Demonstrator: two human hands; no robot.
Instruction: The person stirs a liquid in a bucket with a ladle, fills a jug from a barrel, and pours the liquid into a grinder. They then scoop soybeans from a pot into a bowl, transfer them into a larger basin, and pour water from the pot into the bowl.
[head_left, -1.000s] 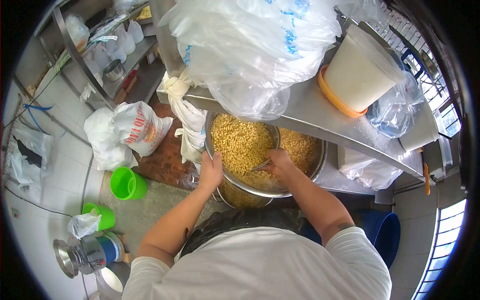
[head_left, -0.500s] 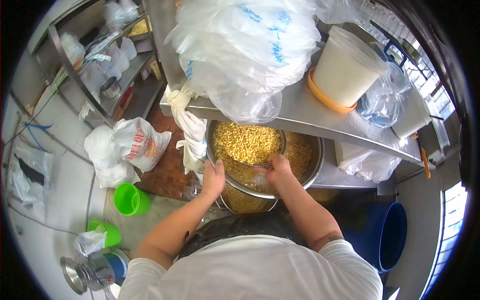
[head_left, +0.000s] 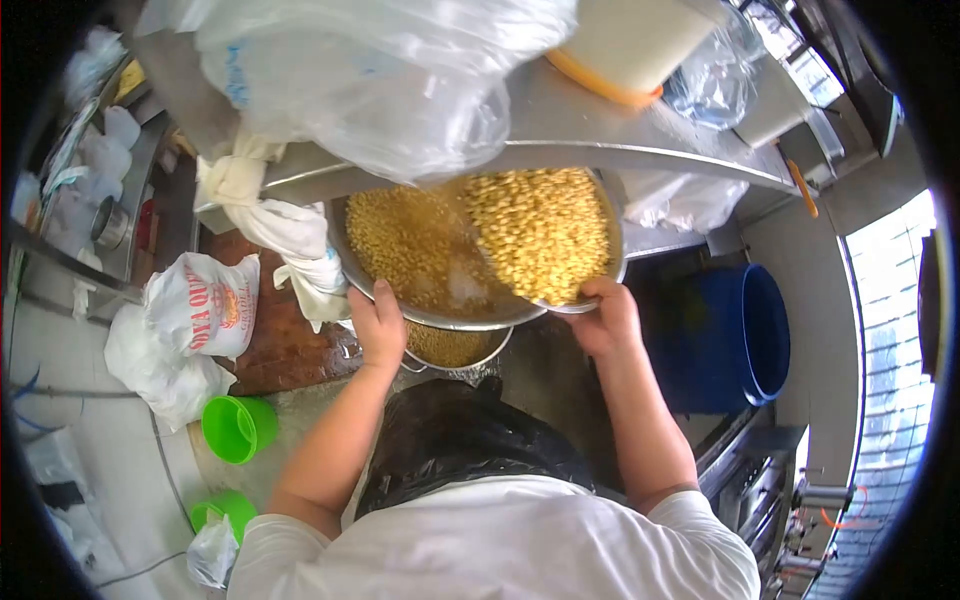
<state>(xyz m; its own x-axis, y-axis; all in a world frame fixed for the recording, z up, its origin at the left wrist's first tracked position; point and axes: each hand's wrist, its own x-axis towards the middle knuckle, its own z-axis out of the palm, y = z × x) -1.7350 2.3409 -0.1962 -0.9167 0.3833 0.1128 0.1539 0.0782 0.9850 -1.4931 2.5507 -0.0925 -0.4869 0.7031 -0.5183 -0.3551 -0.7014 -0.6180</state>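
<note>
A wide metal basin holds yellow beans in cloudy water. My left hand is closed on the basin's near left rim, thumb on top. At the right side of the basin, a round metal bowl is heaped with wet yellow beans. My right hand grips the near right edge of this bowl, fingers partly hidden beneath it. Below the basin, a second pot with beans in it shows in part.
A metal shelf overhangs the basin, carrying plastic bags and a white tub. A knotted cloth hangs at left. A blue barrel stands right; a green bucket and printed sack stand left.
The bowl of beans has moved from the basin's left-middle to its right side, with my right hand on it. My left hand stays on the basin rim. The camera view has shifted.
</note>
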